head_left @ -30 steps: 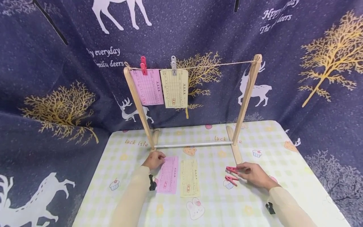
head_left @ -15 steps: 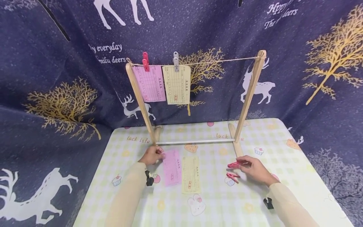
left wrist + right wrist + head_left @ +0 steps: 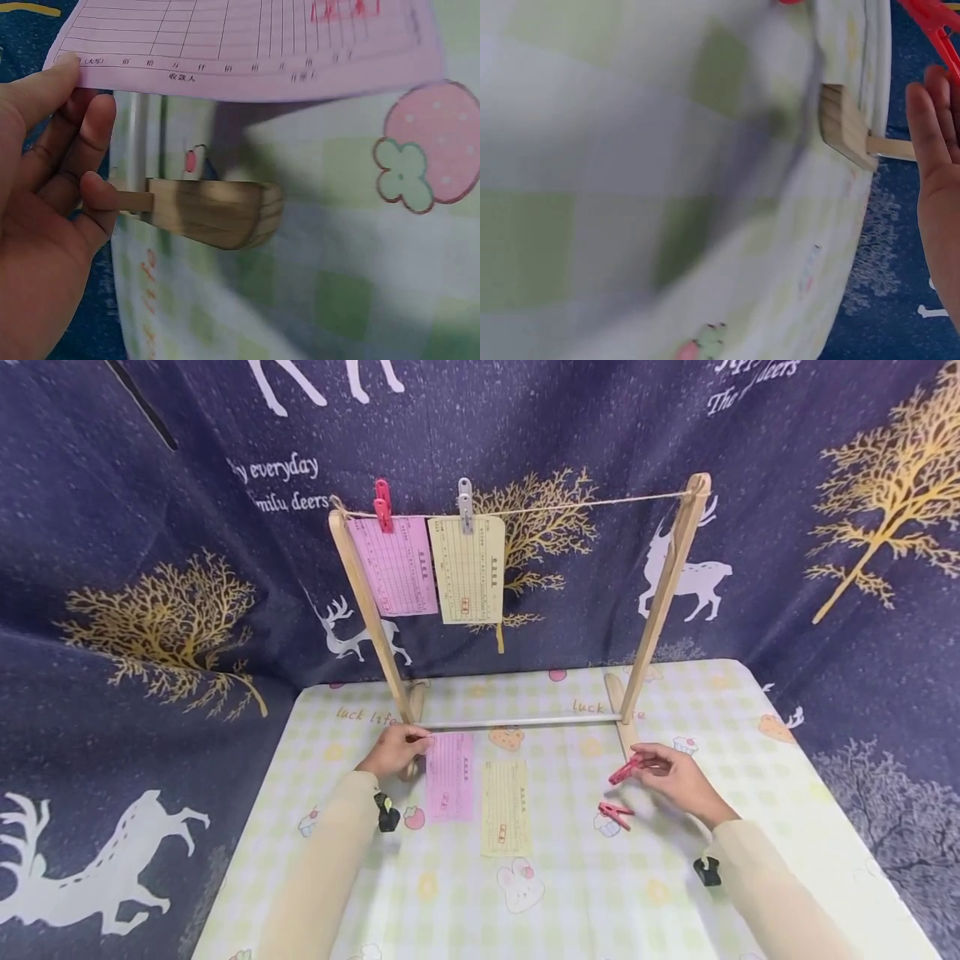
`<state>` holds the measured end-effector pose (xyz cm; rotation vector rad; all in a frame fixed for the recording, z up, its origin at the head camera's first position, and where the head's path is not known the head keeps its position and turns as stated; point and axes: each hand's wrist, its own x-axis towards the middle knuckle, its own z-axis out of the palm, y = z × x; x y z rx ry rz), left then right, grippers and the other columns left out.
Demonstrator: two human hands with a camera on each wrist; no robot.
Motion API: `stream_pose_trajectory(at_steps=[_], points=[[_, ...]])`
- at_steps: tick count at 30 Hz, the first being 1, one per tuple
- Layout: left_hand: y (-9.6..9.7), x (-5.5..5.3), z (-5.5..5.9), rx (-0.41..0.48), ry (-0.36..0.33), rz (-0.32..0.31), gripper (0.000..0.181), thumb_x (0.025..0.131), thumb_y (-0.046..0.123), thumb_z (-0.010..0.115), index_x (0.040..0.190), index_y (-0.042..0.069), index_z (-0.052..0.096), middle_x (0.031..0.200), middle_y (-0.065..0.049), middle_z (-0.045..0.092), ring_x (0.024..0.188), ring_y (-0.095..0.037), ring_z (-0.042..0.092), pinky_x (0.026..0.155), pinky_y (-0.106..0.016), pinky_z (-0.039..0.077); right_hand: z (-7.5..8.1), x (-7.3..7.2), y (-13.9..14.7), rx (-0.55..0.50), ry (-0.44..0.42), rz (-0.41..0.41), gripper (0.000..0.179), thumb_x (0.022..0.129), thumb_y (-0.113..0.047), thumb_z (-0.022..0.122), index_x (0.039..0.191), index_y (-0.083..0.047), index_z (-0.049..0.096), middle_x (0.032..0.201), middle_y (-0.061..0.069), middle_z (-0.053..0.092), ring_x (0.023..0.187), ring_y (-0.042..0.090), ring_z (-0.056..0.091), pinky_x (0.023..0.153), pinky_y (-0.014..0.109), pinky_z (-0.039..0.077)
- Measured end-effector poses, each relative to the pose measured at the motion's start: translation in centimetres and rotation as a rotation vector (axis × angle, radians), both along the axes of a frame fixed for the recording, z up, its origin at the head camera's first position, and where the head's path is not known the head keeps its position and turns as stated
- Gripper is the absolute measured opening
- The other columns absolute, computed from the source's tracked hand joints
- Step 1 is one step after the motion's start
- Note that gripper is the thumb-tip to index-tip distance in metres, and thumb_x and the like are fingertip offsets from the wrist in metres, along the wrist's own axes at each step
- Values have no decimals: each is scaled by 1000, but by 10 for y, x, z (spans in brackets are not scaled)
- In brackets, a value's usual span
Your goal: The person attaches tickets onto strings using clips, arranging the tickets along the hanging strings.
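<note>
My left hand [image 3: 393, 750] pinches the top left corner of a pink paper slip [image 3: 450, 777], which is lifted off the cloth in the left wrist view. Between the thumb and fingers of my right hand [image 3: 678, 781] is a red clothespin [image 3: 625, 770], raised above the table. A second red clothespin [image 3: 616, 814] lies on the cloth just below it. Flat on the table, right of the pink slip, is a yellow paper slip [image 3: 505, 810]. Another pink slip [image 3: 397, 568] hangs from the string under a red clothespin [image 3: 383, 507], beside a yellow slip [image 3: 468, 572] under a grey clothespin [image 3: 466, 506].
A wooden frame with a left post [image 3: 367, 610] and a right post [image 3: 663, 602] carries the twine [image 3: 585, 505]. A white rod [image 3: 517, 722] joins the posts low down. Behind stands a dark blue cloth [image 3: 570, 427] printed with deer and trees.
My left hand has lifted the pink slip and carried it toward the frame. My right hand has picked up one red clothespin from beside the other. The head view has tilted down slightly.
</note>
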<state>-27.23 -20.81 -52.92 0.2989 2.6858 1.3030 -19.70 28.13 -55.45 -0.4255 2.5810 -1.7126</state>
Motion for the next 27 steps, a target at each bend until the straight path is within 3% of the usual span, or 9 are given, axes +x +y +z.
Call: stream_pose_trajectory(at_steps=[6,13,21,27], points=[[3,-4,14,45,16,30,12,92,2,71,100,-6,75,94,-15,73,78,-14,63,72,-31,55,20,-10,3,18,-16,3,44,93,-2,68,132,15,53,117,32,63,95,3,66,80,16,54],[10,-5,35,-6,64,26,13,92,10,72,100,0,77,97,-11,73,84,-17,64,75,-28,51,45,-21,8,18,-17,34,41,89,5,69,126,17,57,116,36,62,92,2,67,79,17,54],[17,-10,53,-2,109,-2,15,92,13,74,101,3,78,97,-9,74,83,-16,65,77,-31,51,60,-27,13,98,-78,66,36,90,-1,69,121,15,61,115,30,65,94,2,66,83,18,53],[24,-12,69,-14,166,-22,15,91,14,75,101,3,78,98,-9,74,83,-16,64,75,-29,51,72,-29,12,120,-29,79,35,91,-4,70,119,14,63,113,27,67,95,5,66,80,16,53]])
